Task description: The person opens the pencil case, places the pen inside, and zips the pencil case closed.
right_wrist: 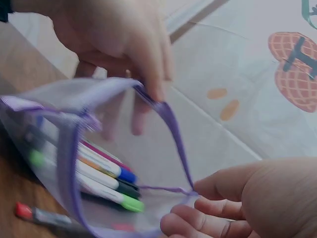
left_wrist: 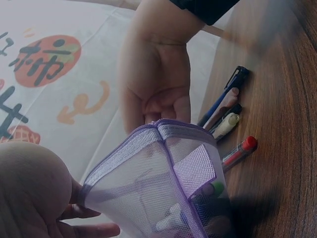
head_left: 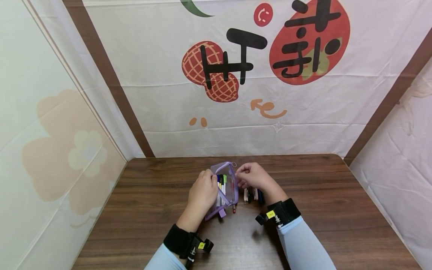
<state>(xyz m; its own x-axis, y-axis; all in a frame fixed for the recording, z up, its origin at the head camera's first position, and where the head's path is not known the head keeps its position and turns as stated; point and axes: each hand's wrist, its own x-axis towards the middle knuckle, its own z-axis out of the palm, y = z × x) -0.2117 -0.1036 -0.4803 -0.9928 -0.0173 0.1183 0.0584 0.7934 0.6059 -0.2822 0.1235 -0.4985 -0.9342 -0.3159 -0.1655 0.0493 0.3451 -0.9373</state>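
Note:
A purple-trimmed mesh pencil pouch stands unzipped on the table, its mouth spread wide. My left hand pinches one edge of that mouth between thumb and fingers, as the right wrist view shows. On the opposite edge, my right hand pinches the purple zipper band. Several markers with blue, black and green caps lie inside the pouch. Beside it on the table is a red-capped pen, partly hidden by the mesh. More pens lie close together below my right hand.
The brown wooden table ends at a white printed cloth hanging behind it. Pale cloth also hangs on the left and right sides. A wrist camera is strapped to each forearm.

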